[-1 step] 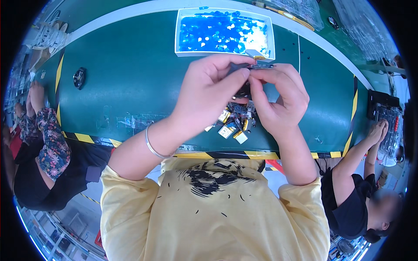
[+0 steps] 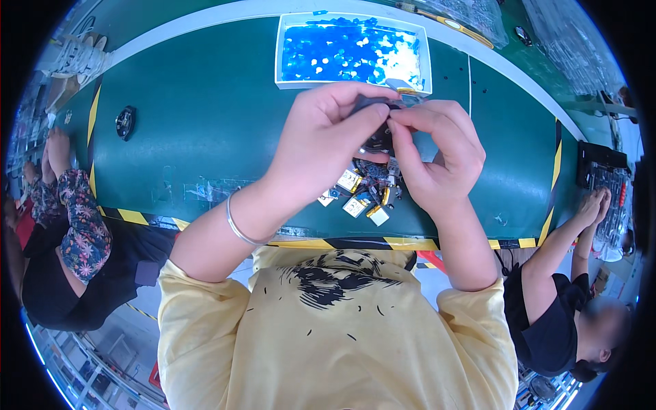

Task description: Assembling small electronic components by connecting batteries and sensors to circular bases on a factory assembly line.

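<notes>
A black rounded housing (image 2: pixel 378 139) is held in my left hand (image 2: pixel 321 137), the fingers curled behind it and the thumb along its upper side. My right hand (image 2: pixel 443 154) is closed in a pinch at the housing's upper right edge; whatever sits between those fingertips is too small to make out. Just beyond the fingertips shows a silver pouch battery (image 2: pixel 402 86) with a yellow edge. Below my hands, on the green table, lies a heap of small pouch batteries (image 2: pixel 355 207) tangled with dark wires and little boards.
Behind my hands stands a white box (image 2: pixel 301 85) of small blue and white pieces. Another black round housing (image 2: pixel 124 123) lies on the table (image 2: pixel 205 123) at left. Yellow-black tape (image 2: pixel 417 244) lines the near edge. A person (image 2: pixel 75 225) sits at left, another (image 2: pixel 557 301) at right.
The black housing has tilted, so more of its dark face shows between my hands. A thin strip by the right fingertips is less visible. The left hand has shifted slightly.
</notes>
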